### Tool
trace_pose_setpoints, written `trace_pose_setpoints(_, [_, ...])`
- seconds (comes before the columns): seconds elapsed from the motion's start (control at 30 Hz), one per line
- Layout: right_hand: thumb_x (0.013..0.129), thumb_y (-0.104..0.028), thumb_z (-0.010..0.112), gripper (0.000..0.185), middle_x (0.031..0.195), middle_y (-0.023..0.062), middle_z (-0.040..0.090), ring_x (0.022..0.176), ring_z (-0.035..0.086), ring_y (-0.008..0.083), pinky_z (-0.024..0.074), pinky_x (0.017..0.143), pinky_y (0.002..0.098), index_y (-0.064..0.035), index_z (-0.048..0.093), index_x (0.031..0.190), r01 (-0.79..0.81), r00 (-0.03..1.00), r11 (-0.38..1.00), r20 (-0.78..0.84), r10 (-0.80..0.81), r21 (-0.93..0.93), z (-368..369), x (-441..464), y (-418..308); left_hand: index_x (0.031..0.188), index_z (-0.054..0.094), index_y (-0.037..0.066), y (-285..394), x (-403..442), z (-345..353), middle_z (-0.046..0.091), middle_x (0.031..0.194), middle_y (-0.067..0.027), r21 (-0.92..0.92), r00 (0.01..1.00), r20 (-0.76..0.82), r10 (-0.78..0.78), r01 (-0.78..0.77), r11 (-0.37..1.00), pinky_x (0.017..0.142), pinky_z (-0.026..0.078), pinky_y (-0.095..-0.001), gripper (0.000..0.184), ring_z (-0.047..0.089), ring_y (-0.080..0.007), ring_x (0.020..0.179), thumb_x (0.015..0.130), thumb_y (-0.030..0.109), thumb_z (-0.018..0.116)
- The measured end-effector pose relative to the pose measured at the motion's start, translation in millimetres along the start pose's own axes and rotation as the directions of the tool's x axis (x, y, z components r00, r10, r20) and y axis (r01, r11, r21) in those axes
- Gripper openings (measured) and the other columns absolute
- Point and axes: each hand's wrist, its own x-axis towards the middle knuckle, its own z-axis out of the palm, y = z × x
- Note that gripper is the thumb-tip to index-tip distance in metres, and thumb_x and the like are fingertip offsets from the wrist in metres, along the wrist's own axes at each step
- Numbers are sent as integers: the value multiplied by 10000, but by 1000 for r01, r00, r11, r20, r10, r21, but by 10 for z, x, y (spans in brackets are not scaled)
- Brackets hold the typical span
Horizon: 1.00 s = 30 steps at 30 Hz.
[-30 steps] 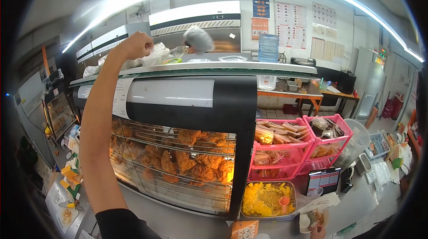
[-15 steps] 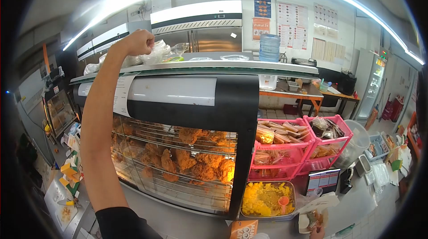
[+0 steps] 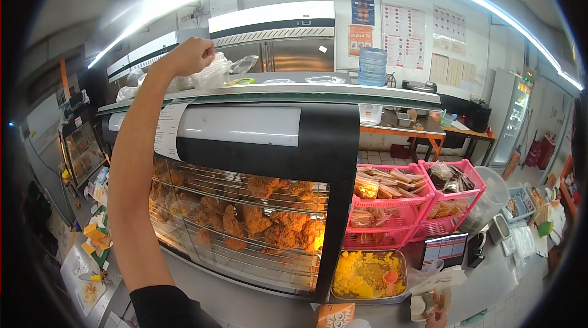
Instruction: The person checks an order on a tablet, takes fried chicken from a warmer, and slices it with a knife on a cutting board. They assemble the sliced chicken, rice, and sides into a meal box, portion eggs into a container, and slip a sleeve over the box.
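Observation:
My left hand (image 3: pixel 193 56) is raised above the top shelf of the warming cabinet, fingers curled closed. Stacked clear plastic containers (image 3: pixel 214 73) and plastic wrap are right beside it; whatever the fingers may hold is hidden. At the bottom edge, my right hand (image 3: pixel 436 319) shows only in part, gripping the near side of an open paper takeaway box (image 3: pixel 418 307) with food inside. Left of the box lies a metal tray (image 3: pixel 402 274) of yellow rice (image 3: pixel 361 270) with a pink scoop (image 3: pixel 390 277). Behind the cabinet's glass, fried chicken (image 3: pixel 263 221) sits on wire racks.
The black warming cabinet (image 3: pixel 343 162) fills the middle. Pink stacked baskets (image 3: pixel 392 214) with packets stand to its right, near a tablet (image 3: pixel 444 250). An orange printed box (image 3: pixel 335 316) is at the front edge. A water jug (image 3: pixel 372 66) stands beyond the cabinet's top shelf.
My left hand has shifted very slightly up and right beside the plastic containers, and the plastic next to it has changed shape. My right hand stays at the takeaway box.

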Motion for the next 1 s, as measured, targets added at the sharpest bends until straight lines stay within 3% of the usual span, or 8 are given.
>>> trace_pose_setpoints(0.2, [876,-172,632,204,886,145,680,841,639,250,503,806,349,-6,661,990,19,1000,999,-10,-20,-39,-21,28,-25,934,627,-15,19,-37,-22,640,844,-152,-55,998,-44,-34,32,998,723,480,-357,187,594,-262,771,795,92,563])
trace_pose_setpoints(0.33, [880,-166,631,186,839,129,678,778,639,232,510,761,348,-11,666,976,92,994,995,-57,-94,-45,-115,53,-249,1100,636,27,39,-10,-100,639,967,-143,-65,982,165,-97,109,992,803,486,-364,318,607,-258,902,797,55,544])
trace_pose_setpoints(0.5, [896,-195,649,205,775,99,655,681,615,189,512,660,335,-3,659,967,120,990,993,-77,-119,4,-244,174,-503,1054,644,23,-104,14,-63,654,1002,-166,44,987,154,45,-52,998,795,482,-381,222,618,-306,904,880,121,547])
trace_pose_setpoints(0.6, [896,-256,663,265,830,122,661,700,617,202,516,691,350,-5,651,979,24,999,993,-47,-18,115,-341,171,-738,983,636,10,71,-25,-116,651,1014,-180,-2,981,181,-71,73,997,806,479,-397,186,618,-324,924,909,159,553])
trace_pose_setpoints(0.67, [904,-286,660,286,916,149,678,766,638,239,520,759,378,-27,655,1025,220,968,975,-124,-220,-15,-439,182,-1012,921,599,2,41,-78,-51,644,984,-178,-25,990,134,-29,33,999,815,478,-419,166,613,-335,929,922,160,547])
trace_pose_setpoints(0.8, [905,-275,655,325,1055,178,692,922,670,302,523,812,396,-62,648,1150,174,982,984,-61,-177,-45,-558,413,-1437,920,541,15,-64,-160,99,603,931,-162,104,991,-82,104,-95,990,807,470,-441,109,577,-376,905,933,119,512])
trace_pose_setpoints(0.87, [879,-111,615,116,750,39,565,651,543,135,428,574,285,-26,568,944,497,845,865,-262,-467,63,-391,834,-1216,935,540,20,-59,-192,104,591,945,-168,56,998,-58,35,-32,998,815,467,-438,106,572,-376,911,934,122,510])
trace_pose_setpoints(1.0, [911,-123,606,115,757,45,578,656,529,122,432,602,276,-13,582,933,532,824,830,-326,-463,166,-696,638,-2271,934,538,20,-13,-186,23,593,957,-184,29,999,-35,30,-29,999,819,465,-440,122,576,-379,923,930,141,536])
